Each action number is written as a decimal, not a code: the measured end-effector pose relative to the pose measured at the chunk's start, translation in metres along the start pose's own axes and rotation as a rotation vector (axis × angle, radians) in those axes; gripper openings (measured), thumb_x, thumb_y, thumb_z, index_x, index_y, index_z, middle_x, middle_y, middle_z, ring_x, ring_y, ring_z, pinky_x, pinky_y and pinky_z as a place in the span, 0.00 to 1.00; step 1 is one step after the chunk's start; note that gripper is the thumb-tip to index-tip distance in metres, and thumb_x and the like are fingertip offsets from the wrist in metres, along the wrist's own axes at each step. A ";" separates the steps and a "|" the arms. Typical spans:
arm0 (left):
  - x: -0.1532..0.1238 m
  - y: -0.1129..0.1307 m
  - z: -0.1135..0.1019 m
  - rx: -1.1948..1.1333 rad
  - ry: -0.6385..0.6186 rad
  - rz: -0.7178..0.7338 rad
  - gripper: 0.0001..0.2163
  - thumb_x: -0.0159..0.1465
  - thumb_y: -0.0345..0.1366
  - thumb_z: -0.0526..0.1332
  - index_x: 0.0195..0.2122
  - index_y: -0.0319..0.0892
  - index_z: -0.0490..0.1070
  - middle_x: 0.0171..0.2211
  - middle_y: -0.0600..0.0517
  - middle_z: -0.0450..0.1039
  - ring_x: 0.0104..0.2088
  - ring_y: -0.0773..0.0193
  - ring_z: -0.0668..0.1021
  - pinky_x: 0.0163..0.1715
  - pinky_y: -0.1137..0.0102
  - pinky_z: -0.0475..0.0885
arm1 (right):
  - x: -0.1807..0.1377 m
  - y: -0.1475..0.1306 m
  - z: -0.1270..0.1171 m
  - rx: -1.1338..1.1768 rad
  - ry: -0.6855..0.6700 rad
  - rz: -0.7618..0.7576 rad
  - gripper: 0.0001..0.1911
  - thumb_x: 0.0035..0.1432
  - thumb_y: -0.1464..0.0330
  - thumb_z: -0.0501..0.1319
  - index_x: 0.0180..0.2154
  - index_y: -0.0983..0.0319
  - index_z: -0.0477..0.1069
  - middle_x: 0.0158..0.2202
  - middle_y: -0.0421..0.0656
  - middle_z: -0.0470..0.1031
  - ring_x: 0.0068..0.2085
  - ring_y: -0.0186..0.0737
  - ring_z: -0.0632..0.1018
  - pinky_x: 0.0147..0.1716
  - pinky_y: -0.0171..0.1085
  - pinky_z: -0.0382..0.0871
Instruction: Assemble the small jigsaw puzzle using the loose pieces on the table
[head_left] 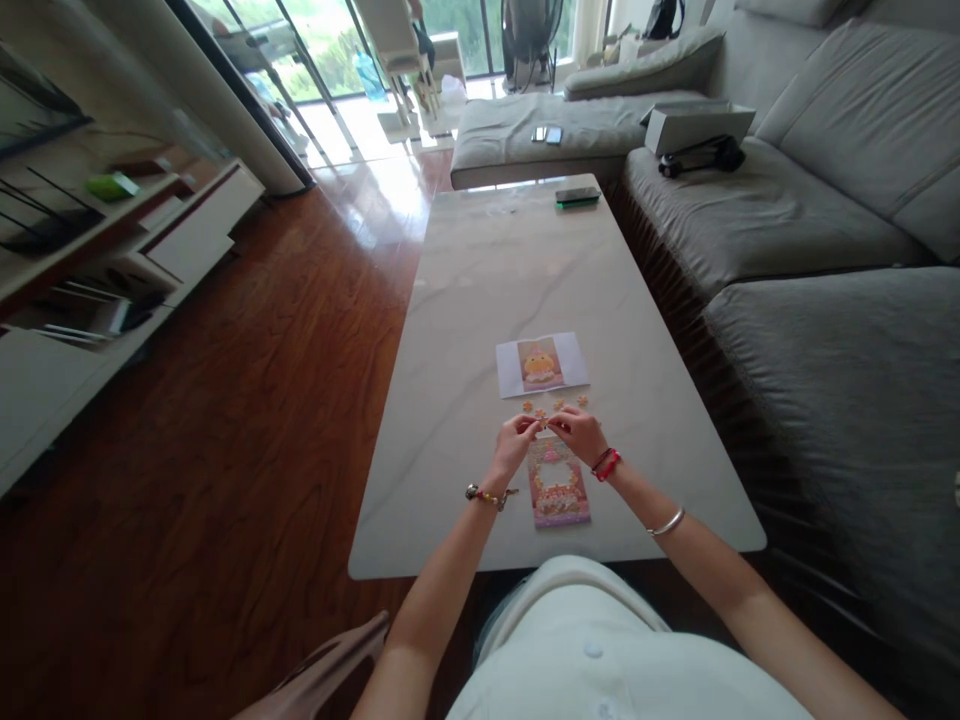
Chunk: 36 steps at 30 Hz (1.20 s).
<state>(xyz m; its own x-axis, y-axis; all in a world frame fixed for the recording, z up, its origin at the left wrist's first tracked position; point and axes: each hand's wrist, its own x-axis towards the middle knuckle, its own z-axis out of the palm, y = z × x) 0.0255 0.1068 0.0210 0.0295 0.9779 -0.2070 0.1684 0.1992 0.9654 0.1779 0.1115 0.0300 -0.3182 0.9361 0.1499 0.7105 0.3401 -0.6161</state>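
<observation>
My left hand (pixel 516 442) and my right hand (pixel 581 434) meet above the table, fingertips pinched around a small puzzle piece (pixel 545 423) whose details are too small to make out. Just below them lies a pink jigsaw puzzle (pixel 560 500), with a pale gap in its middle. Loose orange puzzle pieces (pixel 583 400) are spread in a row beyond my fingers, some partly covered by the hands. Behind this row is an unfolded white sheet (pixel 510 372) bearing a printed picture of a yellow figure (pixel 539 364).
The work lies near the close end of a long marble-look table (pixel 465 300). A dark phone (pixel 577 196) rests at its far end. Along the right runs a grey sofa (pixel 795 340), carrying an open box (pixel 697 127). To the left are wooden floor and a low cabinet (pixel 195 240).
</observation>
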 end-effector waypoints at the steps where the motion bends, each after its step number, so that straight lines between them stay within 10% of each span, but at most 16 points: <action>1: -0.015 -0.009 0.000 0.038 -0.012 -0.012 0.12 0.50 0.42 0.58 0.29 0.38 0.70 0.25 0.51 0.72 0.24 0.70 0.71 0.24 0.75 0.65 | -0.015 -0.001 0.005 -0.011 -0.035 -0.007 0.12 0.54 0.64 0.52 0.31 0.61 0.71 0.29 0.42 0.68 0.29 0.30 0.69 0.31 0.28 0.60; 6: -0.066 -0.042 -0.002 0.335 -0.036 -0.072 0.07 0.52 0.36 0.56 0.30 0.41 0.70 0.28 0.51 0.72 0.26 0.69 0.72 0.28 0.73 0.66 | -0.064 -0.003 0.031 -0.079 -0.131 0.031 0.12 0.55 0.65 0.50 0.30 0.61 0.71 0.29 0.41 0.67 0.31 0.30 0.69 0.32 0.28 0.59; 15: -0.079 -0.038 0.002 0.824 0.033 0.084 0.11 0.57 0.34 0.52 0.41 0.46 0.65 0.46 0.49 0.63 0.40 0.64 0.69 0.37 0.71 0.65 | -0.056 -0.006 0.042 -0.231 -0.196 0.080 0.13 0.56 0.65 0.49 0.29 0.61 0.71 0.30 0.42 0.68 0.30 0.31 0.68 0.31 0.30 0.57; 36: -0.079 -0.047 -0.005 0.959 -0.055 0.320 0.17 0.59 0.34 0.50 0.50 0.46 0.58 0.46 0.49 0.63 0.44 0.63 0.65 0.45 0.69 0.62 | -0.056 -0.015 0.035 -0.398 -0.236 -0.006 0.13 0.57 0.68 0.48 0.30 0.63 0.70 0.30 0.46 0.68 0.29 0.33 0.67 0.29 0.32 0.53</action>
<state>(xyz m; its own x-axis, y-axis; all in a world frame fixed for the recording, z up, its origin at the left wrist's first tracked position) 0.0103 0.0208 -0.0072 0.2534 0.9673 0.0082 0.8646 -0.2302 0.4466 0.1630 0.0512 0.0036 -0.4243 0.9038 -0.0566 0.8794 0.3963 -0.2639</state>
